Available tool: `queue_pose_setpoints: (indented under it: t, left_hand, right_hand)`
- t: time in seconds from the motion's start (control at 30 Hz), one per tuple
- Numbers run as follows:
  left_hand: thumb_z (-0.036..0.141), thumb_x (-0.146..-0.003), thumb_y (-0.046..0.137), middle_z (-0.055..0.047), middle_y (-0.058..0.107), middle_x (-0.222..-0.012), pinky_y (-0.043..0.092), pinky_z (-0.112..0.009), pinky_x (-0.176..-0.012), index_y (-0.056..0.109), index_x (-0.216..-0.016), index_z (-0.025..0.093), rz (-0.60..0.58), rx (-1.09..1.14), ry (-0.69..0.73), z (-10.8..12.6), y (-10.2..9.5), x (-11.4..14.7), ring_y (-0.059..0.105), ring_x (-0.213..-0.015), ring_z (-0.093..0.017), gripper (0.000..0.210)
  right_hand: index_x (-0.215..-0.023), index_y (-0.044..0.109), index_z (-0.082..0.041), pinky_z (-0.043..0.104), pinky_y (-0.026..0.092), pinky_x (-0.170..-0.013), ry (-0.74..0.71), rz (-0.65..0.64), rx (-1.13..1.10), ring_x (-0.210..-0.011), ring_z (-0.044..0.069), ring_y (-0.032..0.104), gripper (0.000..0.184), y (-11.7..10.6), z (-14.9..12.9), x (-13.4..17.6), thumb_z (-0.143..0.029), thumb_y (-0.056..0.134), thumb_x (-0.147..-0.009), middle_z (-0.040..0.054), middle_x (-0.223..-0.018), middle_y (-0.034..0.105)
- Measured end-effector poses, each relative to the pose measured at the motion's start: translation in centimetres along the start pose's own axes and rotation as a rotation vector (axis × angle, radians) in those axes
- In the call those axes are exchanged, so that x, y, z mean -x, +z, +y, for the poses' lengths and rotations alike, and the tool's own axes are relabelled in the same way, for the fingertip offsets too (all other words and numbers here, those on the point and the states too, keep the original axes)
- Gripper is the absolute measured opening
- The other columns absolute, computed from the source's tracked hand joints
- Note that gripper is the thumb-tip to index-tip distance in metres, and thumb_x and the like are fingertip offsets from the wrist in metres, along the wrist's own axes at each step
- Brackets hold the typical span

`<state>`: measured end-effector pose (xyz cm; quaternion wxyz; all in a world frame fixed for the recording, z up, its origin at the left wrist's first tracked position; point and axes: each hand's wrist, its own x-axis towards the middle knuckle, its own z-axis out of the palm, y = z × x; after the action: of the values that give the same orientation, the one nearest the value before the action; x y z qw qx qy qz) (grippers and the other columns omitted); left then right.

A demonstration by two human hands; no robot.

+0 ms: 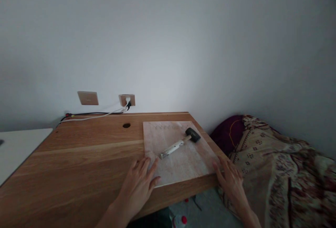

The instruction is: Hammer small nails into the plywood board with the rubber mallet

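Note:
A pale, pinkish board [183, 166] lies flat on the wooden desk [86, 165]. On top of it rests a mallet [193, 135] with a black head toward the back right and a worn white handle pointing to the front left. My left hand [139, 184] lies at the board's front left corner, fingers spread and touching its edge. At the front right corner is my right hand [229, 179], its fingers stretched out along the board's edge. Neither hand touches the mallet.
Behind the desk, a wall socket [127, 100] has plugs and cables in it, beside a blank plate [88, 98]. A white surface [23, 151] adjoins on the left. Patterned bedding [275, 172] is heaped at right. Below the desk stands a red-capped bottle [180, 220].

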<state>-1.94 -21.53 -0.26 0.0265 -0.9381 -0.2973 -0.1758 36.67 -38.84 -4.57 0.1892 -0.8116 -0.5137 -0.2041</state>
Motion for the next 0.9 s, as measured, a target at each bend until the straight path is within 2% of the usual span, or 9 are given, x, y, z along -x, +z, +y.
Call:
queue_pose_setpoints:
  t: [0.1, 0.2, 0.27, 0.37, 0.5, 0.57, 0.67, 0.8, 0.9]
  left_hand:
    - [0.046, -0.108, 0.037, -0.013, 0.071, -0.133, 0.052, -0.052, -0.102, 0.064, -0.142, 0.025, 0.038, -0.069, -0.062, -3.4, -1.5, 4.5, 0.068, -0.117, -0.033, 0.049]
    - [0.050, -0.106, 0.040, -0.010, 0.076, -0.123, 0.054, -0.046, -0.096, 0.072, -0.128, 0.027, 0.077, -0.068, -0.181, -7.1, -3.6, 8.4, 0.072, -0.105, -0.030, 0.046]
    - [0.047, -0.104, 0.042, -0.007, 0.078, -0.118, 0.054, -0.043, -0.096, 0.075, -0.119, 0.030, 0.081, -0.038, -0.260, -9.4, -5.3, 9.5, 0.072, -0.103, -0.028, 0.040]
    - [0.044, -0.102, 0.044, -0.007, 0.076, -0.123, 0.052, -0.043, -0.100, 0.072, -0.120, 0.031, 0.102, 0.001, -0.395, -12.1, -7.9, 7.7, 0.070, -0.110, -0.029, 0.037]
    - [0.047, -0.101, 0.042, -0.012, 0.072, -0.131, 0.052, -0.044, -0.102, 0.068, -0.129, 0.022, 0.055, 0.075, -0.521, -15.4, -9.1, 1.4, 0.069, -0.115, -0.031, 0.046]
    - [0.040, -0.099, 0.046, -0.014, 0.071, -0.132, 0.050, -0.046, -0.107, 0.068, -0.130, 0.018, -0.011, 0.113, -0.462, -17.2, -8.5, -1.4, 0.066, -0.121, -0.032, 0.044]
    - [0.025, -0.091, 0.053, -0.018, 0.070, -0.132, 0.048, -0.047, -0.109, 0.070, -0.127, 0.015, -0.104, 0.134, -0.410, -19.9, -6.7, -3.5, 0.065, -0.124, -0.033, 0.041]
    - [0.014, -0.082, 0.056, -0.014, 0.075, -0.121, 0.049, -0.043, -0.105, 0.076, -0.113, 0.020, -0.108, 0.310, -0.316, -22.3, -4.0, -3.6, 0.070, -0.115, -0.030, 0.037]
    - [0.014, -0.080, 0.057, -0.010, 0.079, -0.107, 0.051, -0.041, -0.100, 0.078, -0.099, 0.022, -0.060, 0.452, -0.300, -23.1, -2.9, -3.4, 0.072, -0.102, -0.029, 0.029]
  right_hand:
    - [-0.132, 0.069, -0.029, 0.061, 0.046, -0.113, -0.081, -0.101, -0.179, -0.139, 0.035, 0.056, 0.044, -0.7, -2.9, 1.3, -0.037, 0.037, -0.104, 0.0110, -0.139, 0.069]
    - [-0.143, 0.061, -0.026, 0.049, 0.052, -0.111, -0.031, -0.194, -0.365, -0.137, 0.030, 0.060, 0.046, -1.7, -6.2, 1.4, -0.045, 0.041, -0.106, 0.0118, -0.143, 0.067]
    - [-0.141, 0.061, -0.024, 0.045, 0.054, -0.109, -0.006, -0.256, -0.487, -0.133, 0.028, 0.063, 0.046, -2.5, -8.6, 0.3, -0.047, 0.044, -0.106, 0.0125, -0.143, 0.067]
    - [-0.131, 0.068, -0.022, 0.044, 0.058, -0.100, -0.041, -0.294, -0.572, -0.119, 0.030, 0.071, 0.044, -3.2, -12.5, -2.9, -0.050, 0.049, -0.103, 0.0137, -0.132, 0.073]
    - [-0.130, 0.066, -0.019, 0.038, 0.058, -0.089, -0.157, -0.362, -0.635, -0.100, 0.026, 0.075, 0.039, -2.9, -18.2, -9.7, -0.042, 0.048, -0.105, 0.0126, -0.114, 0.077]
    - [-0.125, 0.067, -0.016, 0.034, 0.056, -0.083, -0.199, -0.406, -0.567, -0.088, 0.024, 0.075, 0.034, -2.1, -21.0, -13.4, -0.035, 0.048, -0.104, 0.0106, -0.099, 0.079]
    - [-0.114, 0.070, -0.014, 0.033, 0.051, -0.086, -0.242, -0.524, -0.401, -0.093, 0.024, 0.074, 0.028, -0.1, -24.4, -18.2, -0.031, 0.051, -0.104, 0.0128, -0.098, 0.079]
    - [-0.099, 0.074, -0.014, 0.034, 0.049, -0.089, -0.290, -0.628, -0.421, -0.097, 0.027, 0.072, 0.016, 3.0, -27.4, -21.8, -0.028, 0.068, -0.094, 0.0151, -0.097, 0.079]
    - [-0.076, 0.070, -0.018, 0.032, 0.047, -0.086, -0.315, -0.696, -0.510, -0.093, 0.025, 0.070, 0.009, 4.4, -28.6, -22.8, -0.013, 0.072, -0.083, 0.0118, -0.090, 0.078]
